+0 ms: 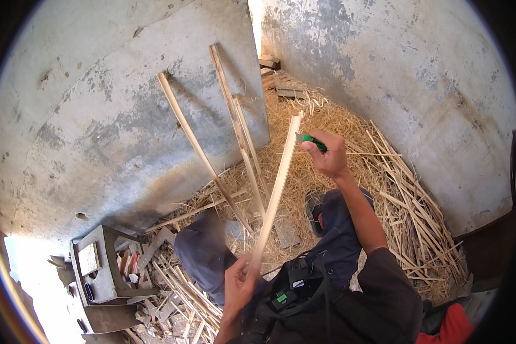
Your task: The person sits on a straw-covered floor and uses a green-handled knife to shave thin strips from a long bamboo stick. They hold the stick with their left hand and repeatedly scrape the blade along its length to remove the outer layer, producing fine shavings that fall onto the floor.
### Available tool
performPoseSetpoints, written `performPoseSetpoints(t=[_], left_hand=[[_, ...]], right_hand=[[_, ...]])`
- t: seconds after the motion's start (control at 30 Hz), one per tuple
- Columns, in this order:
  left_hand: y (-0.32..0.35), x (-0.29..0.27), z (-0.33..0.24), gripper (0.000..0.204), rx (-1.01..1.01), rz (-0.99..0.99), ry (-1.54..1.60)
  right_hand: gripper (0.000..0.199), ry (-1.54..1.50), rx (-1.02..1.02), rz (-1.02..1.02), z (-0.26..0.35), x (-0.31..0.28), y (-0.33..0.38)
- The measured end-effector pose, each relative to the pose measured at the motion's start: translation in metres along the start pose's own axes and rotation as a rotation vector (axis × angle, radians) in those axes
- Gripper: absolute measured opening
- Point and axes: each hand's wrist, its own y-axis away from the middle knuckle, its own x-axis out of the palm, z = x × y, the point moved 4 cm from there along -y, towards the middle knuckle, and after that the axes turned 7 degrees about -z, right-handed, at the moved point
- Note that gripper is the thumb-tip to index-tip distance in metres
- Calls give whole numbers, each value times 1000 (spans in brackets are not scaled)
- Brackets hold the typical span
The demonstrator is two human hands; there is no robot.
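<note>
- Left hand (pixel 242 284): clenched, just right of left knee (pixel 199 246), nearer the torso.
- Right hand (pixel 329 155): curled tight, well beyond that knee.
- Right forearm (pixel 361 212): bare, stretched forward, right of knee.

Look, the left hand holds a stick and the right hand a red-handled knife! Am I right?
Nearly: the head view shows a green-handled knife, not red. The left hand does hold a stick, and the right hand that knife.

Weathered, patchy grey walls (pixel 384 63) flank a straw-strewn floor (pixel 356 133), with bright light (pixel 33 289) at lower left.
</note>
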Motion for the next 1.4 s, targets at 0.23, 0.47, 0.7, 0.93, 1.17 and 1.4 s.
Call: performPoseSetpoints(t=[0.23,0.47,0.7,0.93,1.17,1.4], left_hand=[[10,-14,12,23,-98,82,-45],[13,-36,2,19,-84,-52,-22],[-8,-34,3,18,-11,-68,34],[-28,-8,-6,22,193,-111,-207],[-35,8,-40,47,253,-70,-490],[-31,-31,-61,73,453,-18,-594]], right_hand=[[40,176,180,-170,-50,-14,-4],[47,209,391,-310,-76,-75,-21],[36,2,299,82,-33,-20,2],[38,-532,507,271,27,15,9],[31,-747,767,358,42,37,17],[32,-664,732,-42,26,16,-20]])
